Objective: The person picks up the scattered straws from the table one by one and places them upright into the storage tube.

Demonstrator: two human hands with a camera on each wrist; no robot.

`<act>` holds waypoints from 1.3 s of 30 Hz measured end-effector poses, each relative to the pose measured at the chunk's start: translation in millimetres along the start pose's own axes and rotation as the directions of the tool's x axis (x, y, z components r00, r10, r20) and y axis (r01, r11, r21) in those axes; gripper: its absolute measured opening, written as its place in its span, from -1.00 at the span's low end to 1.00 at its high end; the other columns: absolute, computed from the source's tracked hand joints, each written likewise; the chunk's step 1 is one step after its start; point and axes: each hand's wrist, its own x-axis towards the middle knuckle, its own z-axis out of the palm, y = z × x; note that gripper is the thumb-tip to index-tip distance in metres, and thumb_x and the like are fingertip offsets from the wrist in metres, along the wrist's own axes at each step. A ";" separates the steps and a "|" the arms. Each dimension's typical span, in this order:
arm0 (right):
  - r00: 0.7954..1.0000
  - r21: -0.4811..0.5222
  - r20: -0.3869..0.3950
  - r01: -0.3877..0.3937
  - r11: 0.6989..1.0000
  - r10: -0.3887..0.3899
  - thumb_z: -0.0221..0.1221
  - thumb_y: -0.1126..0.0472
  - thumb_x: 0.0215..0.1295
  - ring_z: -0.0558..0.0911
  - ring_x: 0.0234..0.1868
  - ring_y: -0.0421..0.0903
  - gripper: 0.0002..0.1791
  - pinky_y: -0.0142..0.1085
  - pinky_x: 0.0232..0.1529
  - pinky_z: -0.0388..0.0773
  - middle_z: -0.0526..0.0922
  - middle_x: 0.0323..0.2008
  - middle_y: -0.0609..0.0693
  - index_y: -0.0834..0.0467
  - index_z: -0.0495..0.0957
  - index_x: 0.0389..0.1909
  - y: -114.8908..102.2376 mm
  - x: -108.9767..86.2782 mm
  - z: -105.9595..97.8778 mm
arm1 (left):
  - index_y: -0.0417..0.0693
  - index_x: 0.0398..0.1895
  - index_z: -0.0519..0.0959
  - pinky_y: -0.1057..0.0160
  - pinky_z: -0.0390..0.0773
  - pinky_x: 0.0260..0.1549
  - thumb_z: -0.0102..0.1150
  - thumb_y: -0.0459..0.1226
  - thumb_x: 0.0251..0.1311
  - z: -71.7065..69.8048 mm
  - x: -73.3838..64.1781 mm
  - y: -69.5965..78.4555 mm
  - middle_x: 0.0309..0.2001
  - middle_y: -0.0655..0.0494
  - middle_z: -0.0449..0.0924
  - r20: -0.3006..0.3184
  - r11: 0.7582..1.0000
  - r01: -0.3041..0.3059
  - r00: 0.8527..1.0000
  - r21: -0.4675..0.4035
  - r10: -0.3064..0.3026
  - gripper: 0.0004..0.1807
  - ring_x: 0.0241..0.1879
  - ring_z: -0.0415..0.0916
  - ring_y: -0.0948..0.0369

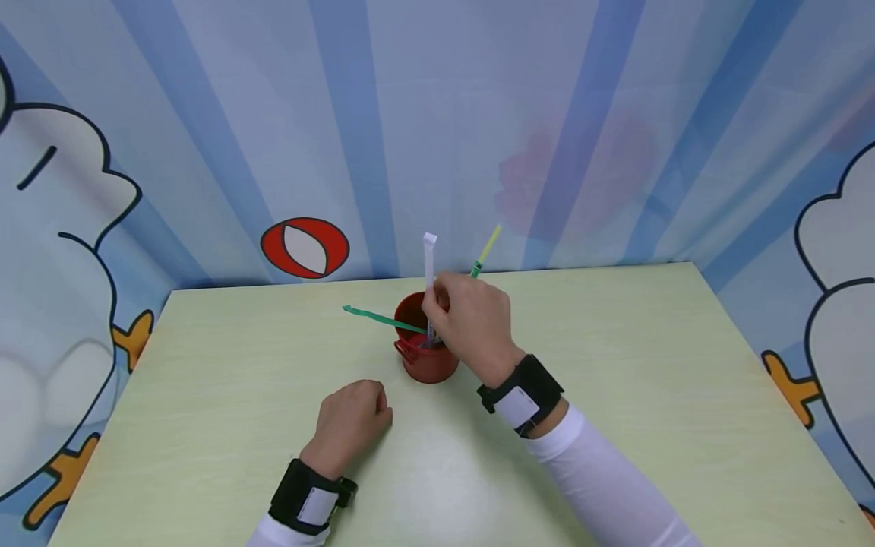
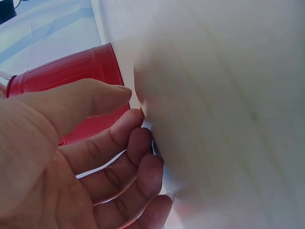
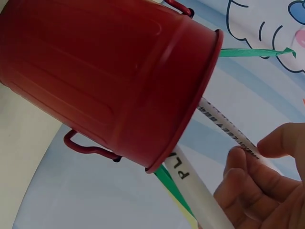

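Note:
A red bucket [image 1: 431,368] with small side handles stands on the table, holding several slender items. My right hand [image 1: 472,319] is over its rim, thumb and forefinger pinching a thin white printed stick [image 3: 228,126]. A thicker white tube [image 3: 195,186] with dark lettering passes close to the curled fingers in the right wrist view. A green stick [image 1: 383,315] with a hook-like tip leans out to the left. Behind the hand a green-and-yellow stick [image 1: 487,249] slants right. My left hand [image 1: 352,418] rests on the table before the bucket, its fingers loosely curled around nothing.
The pale table [image 1: 260,365] ends at a blue striped backdrop [image 1: 437,137] printed with cartoon figures and a red-and-white ball. Both wrists wear black bands [image 1: 526,395].

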 end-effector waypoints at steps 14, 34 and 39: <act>0.986 -0.075 0.144 -0.071 0.995 0.081 0.18 0.03 0.41 0.46 -0.66 -0.19 -0.71 -0.36 -0.69 0.28 0.53 -0.69 -0.10 0.07 0.63 -0.48 2.3 2.0 -2.3 | -0.01 -0.61 0.51 0.30 0.29 -0.59 0.33 -0.34 0.12 -1.8 -0.2 2.0 -0.63 0.17 0.41 -0.008 1.000 -0.015 1.000 -0.009 0.015 -0.78 -0.56 0.33 0.25; 0.932 0.119 -0.355 -0.035 0.992 0.076 0.16 0.19 0.36 0.58 -0.55 -0.02 -0.79 -0.28 -0.54 0.32 0.67 -0.54 0.08 0.21 0.68 -0.38 34.4 -15.7 -46.0 | 0.00 -0.60 0.52 0.29 0.29 -0.58 0.32 -0.32 0.14 -0.3 2.8 -0.3 -0.62 0.17 0.42 0.026 1.000 0.018 1.000 -0.008 -0.018 -0.78 -0.55 0.34 0.25; 0.916 0.125 -0.379 -0.094 0.988 0.135 0.11 0.25 0.33 0.54 -0.57 0.00 -0.79 -0.29 -0.54 0.27 0.61 -0.60 0.11 0.22 0.64 -0.45 53.6 -23.2 -46.3 | -0.01 -0.60 0.52 0.29 0.30 -0.58 0.32 -0.32 0.14 -0.8 2.1 -0.9 -0.61 0.17 0.43 0.020 1.000 0.017 1.000 -0.008 -0.017 -0.78 -0.55 0.35 0.25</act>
